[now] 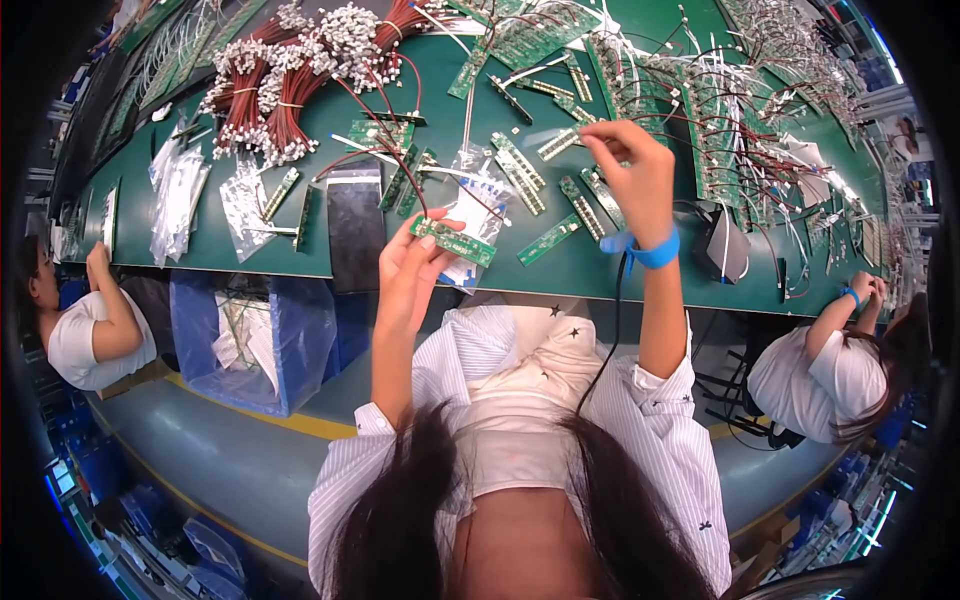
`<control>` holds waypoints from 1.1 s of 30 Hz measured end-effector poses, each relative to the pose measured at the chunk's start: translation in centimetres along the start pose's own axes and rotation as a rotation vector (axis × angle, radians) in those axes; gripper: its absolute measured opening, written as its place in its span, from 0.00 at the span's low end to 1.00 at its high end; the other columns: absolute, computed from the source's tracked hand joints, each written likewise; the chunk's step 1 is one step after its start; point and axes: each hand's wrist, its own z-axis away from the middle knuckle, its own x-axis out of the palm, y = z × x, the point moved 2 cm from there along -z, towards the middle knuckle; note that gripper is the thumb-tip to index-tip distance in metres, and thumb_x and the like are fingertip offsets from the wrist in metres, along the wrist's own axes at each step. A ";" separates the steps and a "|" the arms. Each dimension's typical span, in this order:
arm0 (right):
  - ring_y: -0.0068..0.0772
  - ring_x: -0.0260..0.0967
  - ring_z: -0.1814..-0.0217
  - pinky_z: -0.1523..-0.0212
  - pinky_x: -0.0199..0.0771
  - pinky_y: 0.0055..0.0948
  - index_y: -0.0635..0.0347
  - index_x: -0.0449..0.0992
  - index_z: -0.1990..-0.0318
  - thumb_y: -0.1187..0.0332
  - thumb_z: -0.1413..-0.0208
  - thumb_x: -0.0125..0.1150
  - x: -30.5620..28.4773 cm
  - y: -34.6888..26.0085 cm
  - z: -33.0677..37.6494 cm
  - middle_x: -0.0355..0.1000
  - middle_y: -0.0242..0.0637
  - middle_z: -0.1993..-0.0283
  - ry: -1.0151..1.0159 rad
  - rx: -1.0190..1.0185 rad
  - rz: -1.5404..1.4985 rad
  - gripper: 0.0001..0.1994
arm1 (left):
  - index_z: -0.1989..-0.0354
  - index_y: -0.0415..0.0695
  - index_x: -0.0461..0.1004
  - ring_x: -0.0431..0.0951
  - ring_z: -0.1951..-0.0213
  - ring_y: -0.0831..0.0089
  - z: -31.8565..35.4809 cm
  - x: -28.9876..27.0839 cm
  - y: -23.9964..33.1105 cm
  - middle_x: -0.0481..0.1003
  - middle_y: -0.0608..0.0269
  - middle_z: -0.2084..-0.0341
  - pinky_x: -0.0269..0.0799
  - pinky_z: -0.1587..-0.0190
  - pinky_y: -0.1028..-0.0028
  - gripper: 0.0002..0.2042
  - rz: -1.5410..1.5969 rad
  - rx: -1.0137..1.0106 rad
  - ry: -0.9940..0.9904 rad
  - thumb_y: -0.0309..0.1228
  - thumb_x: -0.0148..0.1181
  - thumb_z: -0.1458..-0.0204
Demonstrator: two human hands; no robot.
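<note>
The left hand (418, 258) pinches a green circuit board (453, 241) trailing a red wire (385, 150). A bright blue wrist strap (654, 251) with a black cord (608, 330) rings the right hand (632, 176). The bench (250, 255) is dark green, strewn with green boards and red wire bundles (270, 90) tipped with white connectors. The shirt (470, 350) is white with fine stripes and small dark stars. A blue bin (260, 340) sits below.

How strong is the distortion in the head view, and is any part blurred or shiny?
Head view: strong fisheye bending, the green table edge curves and the corners go black; the left hand with its small circuit board is sharp; the raised right hand is slightly motion-blurred; clear plastic bags show glare.
</note>
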 end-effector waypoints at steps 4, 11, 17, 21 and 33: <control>0.23 0.70 0.73 0.74 0.72 0.20 0.71 0.72 0.68 0.76 0.51 0.57 -1.3 -1.0 1.2 0.71 0.38 0.72 0.032 0.391 -0.817 0.06 | 0.53 0.32 0.62 0.72 0.58 0.64 0.5 1.7 0.7 0.70 0.47 0.60 0.67 0.52 0.66 0.17 0.002 -0.014 -0.123 0.28 0.50 0.49; 0.23 0.67 0.74 0.74 0.65 0.19 0.70 0.71 0.67 0.74 0.51 0.57 -1.1 -4.1 4.0 0.71 0.39 0.72 -0.053 0.503 -0.967 0.07 | 0.53 0.30 0.63 0.72 0.56 0.63 0.6 7.0 0.9 0.68 0.46 0.56 0.68 0.53 0.66 0.18 0.017 -0.069 -0.285 0.27 0.53 0.51; 0.22 0.70 0.68 0.67 0.69 0.19 0.69 0.72 0.68 0.78 0.55 0.60 -1.6 -5.1 5.6 0.73 0.39 0.68 0.123 0.457 -0.881 0.06 | 0.52 0.30 0.62 0.72 0.56 0.63 0.6 8.9 0.3 0.68 0.47 0.56 0.67 0.52 0.67 0.19 -0.024 -0.053 -0.341 0.26 0.53 0.52; 0.23 0.70 0.66 0.64 0.69 0.20 0.69 0.72 0.69 0.79 0.56 0.60 -1.9 -5.1 6.4 0.73 0.38 0.68 0.202 0.420 -0.818 0.06 | 0.52 0.29 0.62 0.72 0.56 0.62 0.8 9.1 -0.2 0.69 0.47 0.56 0.67 0.52 0.67 0.19 -0.054 -0.067 -0.313 0.25 0.53 0.52; 0.23 0.69 0.67 0.65 0.68 0.20 0.68 0.74 0.67 0.80 0.58 0.61 -2.8 -4.9 7.5 0.72 0.38 0.67 0.118 0.272 -0.765 0.08 | 0.53 0.29 0.64 0.70 0.55 0.66 0.9 10.4 -0.5 0.67 0.52 0.57 0.65 0.50 0.70 0.17 -0.131 0.028 -0.386 0.19 0.51 0.53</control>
